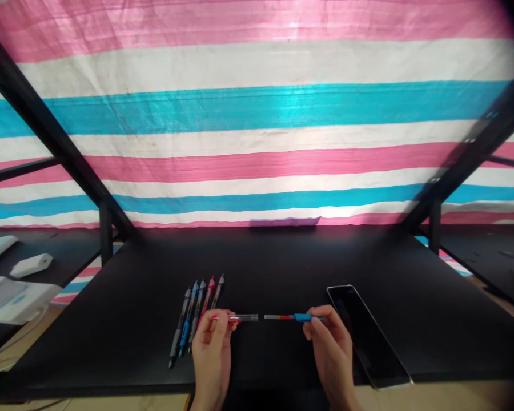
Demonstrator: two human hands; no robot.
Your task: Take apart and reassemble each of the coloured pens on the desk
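Pinched in my left hand (pixel 214 337) is a clear pen barrel (pixel 246 317) with a red end, its open side facing right. My right hand (pixel 329 337) grips the blue front part of a pen (pixel 300 317). A thin refill (pixel 278 317) with some red in it sticks out of that blue part toward the left. The two pen parts point at each other in one line, with a small gap between them. Beside my left hand lies a row of several click pens (pixel 196 314) in black, blue and red, partly hidden by that hand.
A dark-screened phone (pixel 368 337) lies tilted just right of my right hand on the black table (pixel 278 262). Black metal posts (pixel 107 228) rise at both sides. Behind hangs a striped sheet (pixel 257 103). White devices (pixel 32 265) sit on another surface at far left.
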